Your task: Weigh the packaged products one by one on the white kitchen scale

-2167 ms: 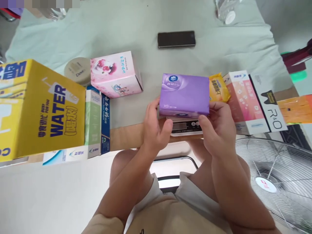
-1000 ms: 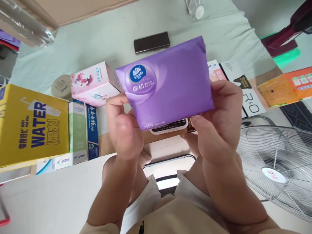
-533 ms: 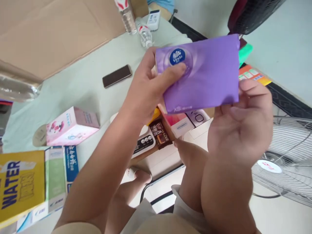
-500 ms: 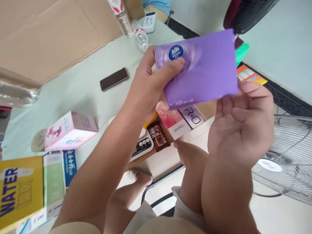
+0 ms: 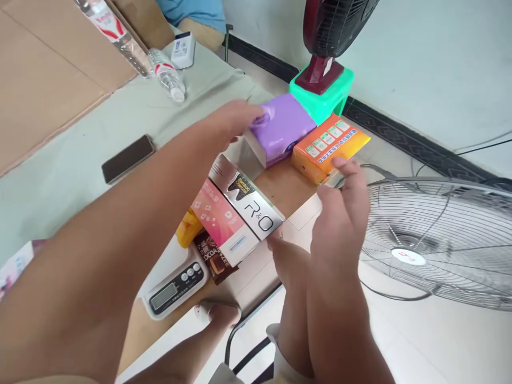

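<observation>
- Two packs, right end of bench point(image 5: 90, 133)
- Left hand point(image 5: 236, 118) at purple pack's point(image 5: 282, 125) left end, closure unclear
- Right hand point(image 5: 340, 210), open, empty, beside orange pack point(image 5: 330, 144)

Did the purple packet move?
Yes. The purple packet was by the white scale. Now it's over to the right, away from the scale and next to the orange packet.

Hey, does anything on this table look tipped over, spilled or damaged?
One clear bottle, beside the small white box, lies on its side on the pale green cloth instead of standing. Its cap is on, and no spill shows. Nothing else visible looks clearly damaged.
</observation>
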Motion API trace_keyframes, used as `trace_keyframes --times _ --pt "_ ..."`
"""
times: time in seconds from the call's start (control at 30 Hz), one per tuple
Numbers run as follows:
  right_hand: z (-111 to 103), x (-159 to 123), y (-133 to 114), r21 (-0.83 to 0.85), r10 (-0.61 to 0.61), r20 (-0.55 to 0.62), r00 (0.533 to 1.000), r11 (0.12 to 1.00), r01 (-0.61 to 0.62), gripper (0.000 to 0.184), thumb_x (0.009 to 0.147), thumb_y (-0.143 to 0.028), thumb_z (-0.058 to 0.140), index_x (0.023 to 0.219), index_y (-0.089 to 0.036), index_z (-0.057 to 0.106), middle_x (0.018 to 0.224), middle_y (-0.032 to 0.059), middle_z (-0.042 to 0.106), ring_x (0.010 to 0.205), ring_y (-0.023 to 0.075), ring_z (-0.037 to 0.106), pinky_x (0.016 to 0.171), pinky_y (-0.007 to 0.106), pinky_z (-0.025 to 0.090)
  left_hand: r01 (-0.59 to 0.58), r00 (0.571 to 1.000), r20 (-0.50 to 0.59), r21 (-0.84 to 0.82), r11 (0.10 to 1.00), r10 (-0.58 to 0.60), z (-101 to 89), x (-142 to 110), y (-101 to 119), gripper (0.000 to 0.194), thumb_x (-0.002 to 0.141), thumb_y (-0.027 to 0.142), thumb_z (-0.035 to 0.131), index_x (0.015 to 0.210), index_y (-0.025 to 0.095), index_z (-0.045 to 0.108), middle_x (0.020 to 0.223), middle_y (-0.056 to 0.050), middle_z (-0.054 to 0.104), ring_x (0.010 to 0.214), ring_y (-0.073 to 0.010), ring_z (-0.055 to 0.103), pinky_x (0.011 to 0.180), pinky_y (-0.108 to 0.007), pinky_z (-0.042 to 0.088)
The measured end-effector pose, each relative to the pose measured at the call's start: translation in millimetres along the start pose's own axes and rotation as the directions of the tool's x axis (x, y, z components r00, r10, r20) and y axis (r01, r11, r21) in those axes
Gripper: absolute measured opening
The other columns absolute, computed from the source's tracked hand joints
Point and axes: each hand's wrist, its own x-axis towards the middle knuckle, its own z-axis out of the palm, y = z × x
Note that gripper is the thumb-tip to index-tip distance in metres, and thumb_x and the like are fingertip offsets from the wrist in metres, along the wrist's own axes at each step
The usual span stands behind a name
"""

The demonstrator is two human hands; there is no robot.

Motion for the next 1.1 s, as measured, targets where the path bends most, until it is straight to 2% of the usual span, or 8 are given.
trace_keyframes --times 0.2,0.33,0.47,0.63,0.8,0.97,1.03,1.1 --pt "-4.2 10.5 11.8 -0.269 0.107 0.081 0.991 0.960 -0.082 0.080 0.079 -0.040 0.053 0.158 -0.025 0.044 0.175 0.0114 0.033 0.170 0.0352 0.018 0.133 0.068 0.027 -0.085 0.991 0.113 0.157 0.984 0.067 10.5 3.6 -7.6 0.015 0.098 0.032 0.073 0.104 0.018 0.073 0.109 -0.008 0.075 0.112 -0.0291 0.069 0.111 -0.071 0.049" --pt "2.7 11.4 15.2 -0.248 0.153 0.149 0.977 0.962 -0.113 0.089 0.081 -0.048 0.057 0.163 -0.020 0.038 0.179 0.0161 0.025 0.169 0.0365 0.020 0.134 0.068 0.024 -0.041 0.998 0.040 0.041 0.998 0.039 22.6 30.9 -8.1 0.021 0.084 0.023 0.089 0.083 0.012 0.071 0.084 -0.009 0.074 0.109 -0.0335 0.070 0.107 -0.081 0.048" --pt "4.8 9.9 15.1 -0.174 0.164 0.156 0.974 0.975 -0.136 0.088 0.081 -0.048 0.061 0.162 -0.023 0.038 0.179 0.0152 0.024 0.169 0.0375 0.020 0.134 0.071 0.020 -0.020 0.999 -0.025 0.036 0.999 0.021 36.6 51.7 -6.6 0.026 0.078 0.017 0.093 0.075 0.014 0.067 0.080 -0.006 0.072 0.103 -0.0274 0.071 0.109 -0.072 0.053" --pt "2.6 9.4 16.4 -0.137 0.153 0.166 0.974 0.982 -0.131 0.082 0.083 -0.047 0.062 0.159 -0.027 0.041 0.177 0.0128 0.027 0.168 0.0363 0.022 0.134 0.072 0.019 -0.043 0.998 -0.040 0.058 0.997 0.046 47.7 43.8 -2.8 0.019 0.087 0.021 0.086 0.083 0.013 0.070 0.077 -0.001 0.070 0.091 -0.0204 0.072 0.107 -0.062 0.056" --pt "2.8 8.7 14.6 -0.126 0.173 0.167 0.971 0.980 -0.153 0.080 0.083 -0.047 0.062 0.158 -0.028 0.042 0.176 0.0126 0.030 0.168 0.0378 0.022 0.133 0.075 0.021 -0.067 0.994 -0.073 0.156 0.985 0.079 53.1 32.3 6.6 0.027 0.081 0.020 0.090 0.071 0.015 0.066 0.078 -0.004 0.069 0.096 -0.0251 0.068 0.110 -0.067 0.051" --pt "2.5 5.2 14.8 -0.033 -0.128 0.019 0.992 0.991 0.129 0.060 0.086 -0.042 0.056 0.144 -0.027 0.052 0.163 0.0126 0.044 0.164 0.0345 0.033 0.134 0.070 0.026 -0.289 0.901 -0.277 0.187 0.939 0.332 27.9 -17.4 11.8 0.024 0.088 0.015 0.081 0.080 0.021 0.059 0.104 -0.005 0.068 0.108 -0.0216 0.060 0.122 -0.051 0.040" --pt "4.3 2.2 16.6 0.060 -0.291 -0.050 0.956 0.954 0.293 0.044 0.088 -0.036 0.053 0.132 -0.031 0.057 0.145 0.0098 0.056 0.154 0.0309 0.048 0.131 0.066 0.035 -0.388 0.850 -0.325 0.144 0.910 0.414 1.7 -61.7 1.8 0.010 0.098 0.016 0.068 0.089 0.020 0.064 0.099 -0.002 0.067 0.100 -0.0161 0.062 0.107 -0.037 0.051" --pt "8.3 -2.4 17.6 0.186 -0.386 -0.097 0.917 0.898 0.398 0.032 0.088 -0.031 0.053 0.120 -0.033 0.061 0.126 0.0073 0.060 0.142 0.0294 0.058 0.128 0.063 0.041 -0.532 0.817 -0.391 -0.229 0.815 0.423 -28.9 -115.3 -21.3 0.015 0.098 0.016 0.056 0.088 0.020 0.066 0.081 0.001 0.063 0.072 -0.0131 0.063 0.068 -0.027 0.050"
